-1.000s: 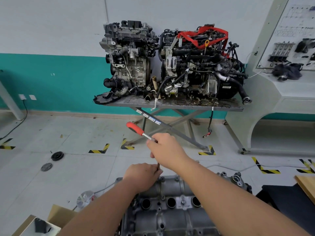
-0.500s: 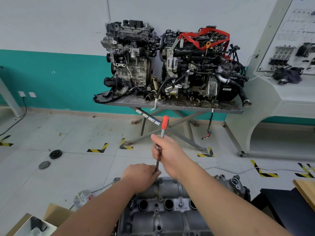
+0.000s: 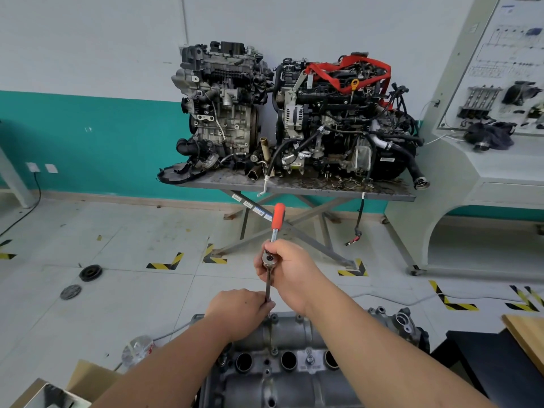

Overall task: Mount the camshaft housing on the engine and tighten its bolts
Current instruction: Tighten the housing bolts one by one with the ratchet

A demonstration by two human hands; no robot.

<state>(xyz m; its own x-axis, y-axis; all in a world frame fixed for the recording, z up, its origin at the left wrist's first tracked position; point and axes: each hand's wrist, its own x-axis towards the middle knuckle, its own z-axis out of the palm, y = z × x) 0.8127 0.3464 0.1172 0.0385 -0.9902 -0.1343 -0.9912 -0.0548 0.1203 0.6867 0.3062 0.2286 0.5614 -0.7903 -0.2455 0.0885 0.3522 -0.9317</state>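
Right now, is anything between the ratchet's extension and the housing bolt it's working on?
Nothing visible. The right hand grips the ratchet, the left hand pinches the extension low down, hiding its tip at the housing's far edge, so the seating itself can't be seen.

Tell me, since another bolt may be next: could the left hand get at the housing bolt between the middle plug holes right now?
Probably not yet: the left hand grips the extension bar. The bolt lies uncovered on the camshaft housing, near that wrist.
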